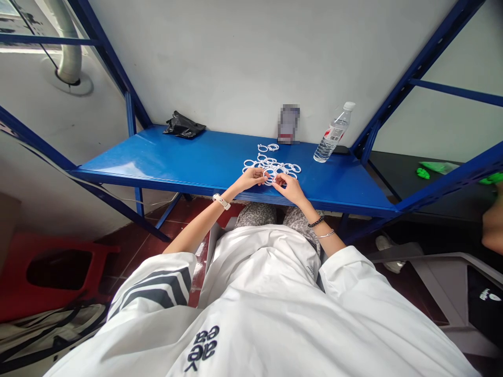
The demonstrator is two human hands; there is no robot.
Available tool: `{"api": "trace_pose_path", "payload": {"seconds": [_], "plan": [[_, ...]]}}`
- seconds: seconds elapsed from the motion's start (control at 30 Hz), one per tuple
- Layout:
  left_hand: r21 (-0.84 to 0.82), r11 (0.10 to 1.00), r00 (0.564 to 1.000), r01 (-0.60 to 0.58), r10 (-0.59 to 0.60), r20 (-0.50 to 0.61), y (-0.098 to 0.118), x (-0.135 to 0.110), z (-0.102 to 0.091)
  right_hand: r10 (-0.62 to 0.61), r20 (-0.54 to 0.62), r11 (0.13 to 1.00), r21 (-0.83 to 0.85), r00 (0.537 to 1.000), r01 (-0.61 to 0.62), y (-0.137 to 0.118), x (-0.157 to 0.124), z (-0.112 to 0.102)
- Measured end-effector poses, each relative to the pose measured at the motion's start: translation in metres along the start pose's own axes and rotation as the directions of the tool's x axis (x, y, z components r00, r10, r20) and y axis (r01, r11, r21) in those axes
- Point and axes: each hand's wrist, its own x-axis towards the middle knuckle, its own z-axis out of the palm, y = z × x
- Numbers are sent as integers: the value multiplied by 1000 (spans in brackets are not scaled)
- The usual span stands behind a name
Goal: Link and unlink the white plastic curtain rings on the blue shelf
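Several white plastic rings [271, 163] lie scattered on the blue metal shelf [176, 162], with two more rings [268, 147] a little farther back. My left hand [251, 179] and my right hand [288, 187] meet at the near edge of the pile. Both hands have their fingers pinched on a white ring [269, 179] held between them. A white watch sits on my left wrist, and bracelets circle my right wrist.
A clear water bottle [333, 135] stands tilted at the back right of the shelf. A blurred small box [289, 123] leans on the wall, and a black bag [183, 125] lies at the back left. A red stool [51, 272] is on the floor to the left. Another person's arm [493, 225] shows at the right edge.
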Motion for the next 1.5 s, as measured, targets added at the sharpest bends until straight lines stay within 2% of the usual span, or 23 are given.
{"api": "trace_pose_path", "payload": {"seconds": [0.57, 0.8, 1.03, 1.33, 1.5], "plan": [[6, 1000, 1000, -16, 16, 27, 2, -1, -3, -29, 11, 997, -65, 1000, 30, 2, 2, 1], [18, 1000, 999, -24, 24, 27, -2, 0, -2, -25, 33, 999, -43, 999, 27, -1, 1, -1], [-54, 999, 1000, -9, 11, 27, -5, 1, -1, 4, 22, 1000, -27, 1000, -4, 2, 1, 1], [-105, 994, 999, 34, -35, -1, 5, -1, 2, 24, 22, 1000, -19, 999, -23, 1, 0, 0], [-144, 988, 999, 50, -50, 1, 4, 0, 2, 34, 18, 999, -4, 999, -34, 1, 0, 0]]}}
